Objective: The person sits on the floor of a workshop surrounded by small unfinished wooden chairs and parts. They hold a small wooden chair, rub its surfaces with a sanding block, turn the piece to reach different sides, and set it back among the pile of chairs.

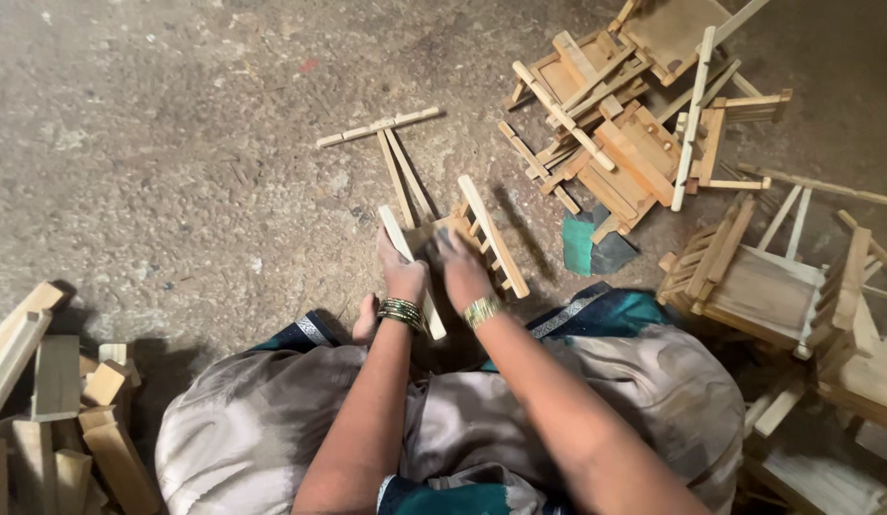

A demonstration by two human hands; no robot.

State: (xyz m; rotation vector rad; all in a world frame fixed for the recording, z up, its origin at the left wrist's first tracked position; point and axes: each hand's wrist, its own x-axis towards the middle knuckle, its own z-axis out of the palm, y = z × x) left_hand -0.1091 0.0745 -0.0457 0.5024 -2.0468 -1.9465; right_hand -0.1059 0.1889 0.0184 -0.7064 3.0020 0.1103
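Wooden frame (462,234), at the middle of the picture, is held on the floor (176,143) by both hands: left hand (401,272) and right hand (462,272) closed on it. It looks light, stiff; best gripped by side bars.

I sit on the floor of a small woodworking shop, a rough hand-work place rather than a home room. Under me is a bare, stained concrete floor (176,143) scattered with dust and chips. Beyond and to the right of my hands lies a heap of finished small wooden frames (615,124), slatted and nailed alike. Further right stand little wooden crates (767,286) of the same make. Well to the left of my grip sits a stack of cut wood blocks (62,410), raw stock.
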